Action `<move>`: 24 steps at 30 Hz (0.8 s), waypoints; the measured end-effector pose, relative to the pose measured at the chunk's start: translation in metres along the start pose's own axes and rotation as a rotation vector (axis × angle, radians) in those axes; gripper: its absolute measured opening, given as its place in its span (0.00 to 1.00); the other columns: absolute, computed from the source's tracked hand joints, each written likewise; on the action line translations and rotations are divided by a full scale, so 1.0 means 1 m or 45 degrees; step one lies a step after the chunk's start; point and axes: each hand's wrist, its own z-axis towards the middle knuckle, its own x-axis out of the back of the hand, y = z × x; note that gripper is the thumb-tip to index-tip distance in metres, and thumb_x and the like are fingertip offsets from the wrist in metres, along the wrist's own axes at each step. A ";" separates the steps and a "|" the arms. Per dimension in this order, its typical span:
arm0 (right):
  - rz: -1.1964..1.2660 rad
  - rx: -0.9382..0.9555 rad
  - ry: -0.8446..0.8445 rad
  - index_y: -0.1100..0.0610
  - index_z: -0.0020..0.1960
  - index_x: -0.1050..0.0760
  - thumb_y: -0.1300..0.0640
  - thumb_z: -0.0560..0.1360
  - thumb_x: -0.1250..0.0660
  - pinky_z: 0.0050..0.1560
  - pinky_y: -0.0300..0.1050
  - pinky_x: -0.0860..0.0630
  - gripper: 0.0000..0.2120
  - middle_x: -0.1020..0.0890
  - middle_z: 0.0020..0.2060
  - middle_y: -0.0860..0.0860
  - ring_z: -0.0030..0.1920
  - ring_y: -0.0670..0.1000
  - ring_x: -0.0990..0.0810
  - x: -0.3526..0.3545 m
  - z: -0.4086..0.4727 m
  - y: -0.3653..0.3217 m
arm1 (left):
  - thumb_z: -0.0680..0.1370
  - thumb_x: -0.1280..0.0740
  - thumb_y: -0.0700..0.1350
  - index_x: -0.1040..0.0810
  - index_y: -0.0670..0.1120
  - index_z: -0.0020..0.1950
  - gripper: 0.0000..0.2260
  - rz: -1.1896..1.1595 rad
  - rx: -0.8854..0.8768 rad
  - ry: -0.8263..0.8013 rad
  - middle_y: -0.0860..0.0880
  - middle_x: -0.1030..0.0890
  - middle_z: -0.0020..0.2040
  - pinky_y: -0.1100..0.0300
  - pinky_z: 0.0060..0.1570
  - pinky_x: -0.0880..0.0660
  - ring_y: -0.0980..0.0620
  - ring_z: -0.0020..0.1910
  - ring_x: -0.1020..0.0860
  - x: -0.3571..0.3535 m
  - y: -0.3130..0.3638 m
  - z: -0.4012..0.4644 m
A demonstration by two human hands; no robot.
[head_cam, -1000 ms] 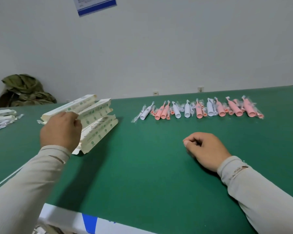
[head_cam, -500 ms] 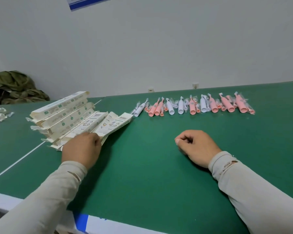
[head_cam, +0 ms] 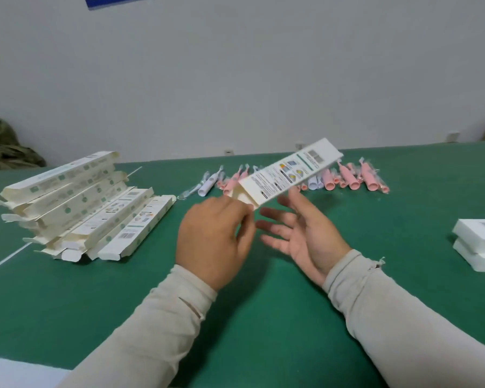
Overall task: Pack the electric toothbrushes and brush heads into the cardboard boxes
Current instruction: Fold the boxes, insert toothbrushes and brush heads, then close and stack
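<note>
My left hand [head_cam: 216, 242] pinches the near open end of a long white cardboard box [head_cam: 289, 172] and holds it above the green table, slanting up to the right. My right hand [head_cam: 300, 233] is open, palm up, its fingers spread just under the box. Behind the box, a row of pink and white electric toothbrushes [head_cam: 347, 180] in clear wrappers lies across the table. A stack of several empty long boxes [head_cam: 76, 203] with open flaps leans at the left.
Two flat white boxes [head_cam: 479, 245], one with a barcode, are stacked at the right edge. A green camouflage bundle [head_cam: 3, 147] lies at the far left by the wall. The green table [head_cam: 263, 317] has a white front edge.
My left hand took one box off the left stack and lifted it to the middle. My right hand, a loose fist on the table before, has opened and turned palm up under the box.
</note>
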 end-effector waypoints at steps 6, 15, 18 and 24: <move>0.157 0.058 0.335 0.59 0.56 0.21 0.59 0.81 0.37 0.40 0.48 0.19 0.08 0.13 0.46 0.57 0.40 0.53 0.15 0.014 0.003 -0.019 | 0.79 0.34 0.48 0.18 0.49 0.44 0.07 -0.352 -0.086 -0.048 0.53 0.19 0.39 0.56 0.38 0.28 0.50 0.38 0.22 -0.039 0.028 0.011; -0.025 -0.296 -0.150 0.58 0.57 0.19 0.49 0.78 0.33 0.32 0.41 0.22 0.14 0.14 0.41 0.52 0.35 0.49 0.16 0.012 -0.007 -0.012 | 0.68 0.27 0.63 0.25 0.41 0.65 0.34 -2.500 1.607 -0.484 0.41 0.16 0.53 0.45 0.55 0.21 0.42 0.55 0.17 -0.076 0.026 0.028; -0.379 -0.137 0.059 0.57 0.52 0.16 0.43 0.78 0.32 0.36 0.45 0.21 0.18 0.15 0.40 0.52 0.34 0.48 0.19 0.013 0.001 -0.006 | 0.72 0.27 0.61 0.24 0.44 0.64 0.29 -2.554 1.606 -0.136 0.47 0.17 0.47 0.54 0.44 0.19 0.50 0.41 0.16 -0.081 0.010 0.028; -0.785 0.093 0.289 0.55 0.39 0.18 0.43 0.82 0.39 0.40 0.50 0.20 0.22 0.16 0.37 0.47 0.35 0.49 0.20 0.016 0.009 0.004 | 0.78 0.37 0.62 0.29 0.44 0.69 0.27 -2.404 1.749 0.164 0.45 0.21 0.61 0.54 0.48 0.19 0.53 0.51 0.16 -0.082 -0.014 0.023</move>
